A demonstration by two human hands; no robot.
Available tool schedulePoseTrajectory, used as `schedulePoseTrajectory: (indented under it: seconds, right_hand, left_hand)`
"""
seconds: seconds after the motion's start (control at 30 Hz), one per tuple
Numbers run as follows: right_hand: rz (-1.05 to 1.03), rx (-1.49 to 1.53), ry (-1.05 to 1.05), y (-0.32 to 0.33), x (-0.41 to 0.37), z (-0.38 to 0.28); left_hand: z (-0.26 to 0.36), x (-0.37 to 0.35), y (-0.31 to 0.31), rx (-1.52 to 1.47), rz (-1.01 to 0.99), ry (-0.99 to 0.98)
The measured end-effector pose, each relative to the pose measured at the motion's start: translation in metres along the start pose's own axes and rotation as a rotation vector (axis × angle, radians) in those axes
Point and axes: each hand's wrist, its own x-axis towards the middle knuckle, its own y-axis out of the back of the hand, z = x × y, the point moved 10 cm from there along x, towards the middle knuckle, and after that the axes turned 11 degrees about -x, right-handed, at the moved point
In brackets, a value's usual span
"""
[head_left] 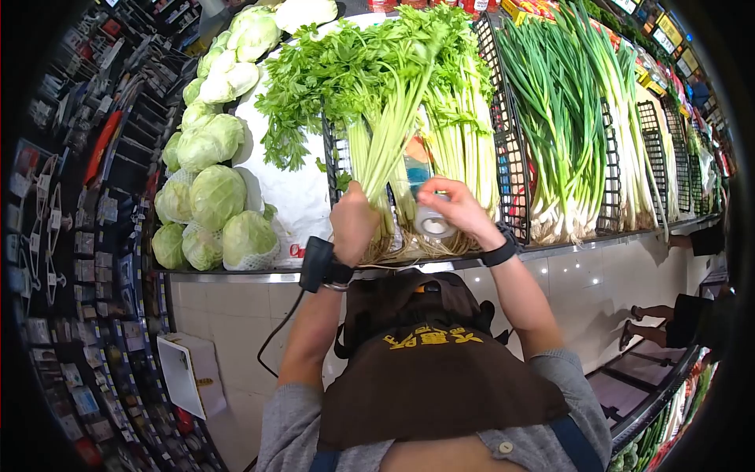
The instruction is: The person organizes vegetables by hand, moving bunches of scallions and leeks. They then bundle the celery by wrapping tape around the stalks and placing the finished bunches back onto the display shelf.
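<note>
My left hand (354,223) is closed round the lower stalks of a bunch of celery (385,141), whose leafy tops spread up and to the left. To its right, my right hand (456,206) is closed at a roll of clear tape (434,223), its thumb and fingers on the upper edge. The tape lies in front of the celery, near the counter's front edge. More celery (464,141) stands behind my right hand, against a black crate divider (511,149). Celery roots show below both hands.
Cabbages (218,197) are stacked on the left beside a white sheet (287,200). Green onions (562,126) fill the right side between black dividers. A metal rail (228,277) runs along the counter's front. A person's legs (653,322) show at right.
</note>
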Motion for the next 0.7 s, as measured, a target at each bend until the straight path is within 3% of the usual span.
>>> schedulePoseTrajectory:
  seconds: [0.1,0.17,0.3,0.33,0.37,0.4,0.43,0.47,0.5,0.53,0.57,0.6,0.63,0.7]
  right_hand:
    - [0.037,-0.148,0.101,-0.033,0.015,-0.021]
    - [0.174,-0.569,-0.013,-0.029,0.021,-0.022]
    - [0.133,-0.604,-0.145,-0.032,0.028,-0.006]
    - [0.058,-0.600,-0.190,-0.041,0.031,-0.002]
    - [0.008,-0.603,-0.240,-0.041,0.033,0.002]
    - [-0.006,-0.467,-0.186,-0.047,0.033,0.006]
    - [0.024,-0.362,-0.116,-0.049,0.029,0.001]
    - [0.115,-0.750,0.268,-0.056,0.035,-0.020]
    - [0.104,-0.620,0.124,-0.050,0.035,-0.013]
    - [0.352,-0.656,0.138,-0.038,0.029,-0.020]
    - [0.132,-0.667,-0.040,-0.041,0.035,-0.015]
    - [0.129,-0.640,-0.105,-0.040,0.037,-0.015]
    - [0.171,-0.670,-0.109,-0.039,0.040,-0.016]
    - [0.222,-0.696,-0.113,-0.034,0.042,-0.017]
  left_hand:
    - [-0.001,-0.006,-0.013,0.033,0.032,0.032]
    - [0.003,-0.009,-0.015,0.008,0.003,0.051]
    - [0.003,-0.017,-0.012,-0.109,-0.085,0.087]
    - [0.007,-0.017,-0.011,-0.186,-0.098,0.063]
    - [-0.013,-0.013,-0.036,-0.077,-0.186,-0.077]
    - [-0.004,-0.018,-0.016,-0.203,-0.099,0.044]
    - [-0.030,-0.018,-0.041,-0.261,-0.102,-0.150]
    - [0.007,-0.020,-0.006,-0.101,0.127,-0.399]
    - [0.021,-0.021,0.002,-0.518,0.039,-0.069]
    - [0.013,-0.018,0.002,-0.347,0.163,-0.285]
    - [0.014,-0.018,0.003,-0.356,0.152,-0.261]
    - [0.030,-0.022,0.016,-0.504,0.132,-0.129]
    - [0.030,-0.022,0.025,-0.308,0.248,-0.236]
    - [0.037,-0.019,0.030,-0.306,0.199,-0.150]
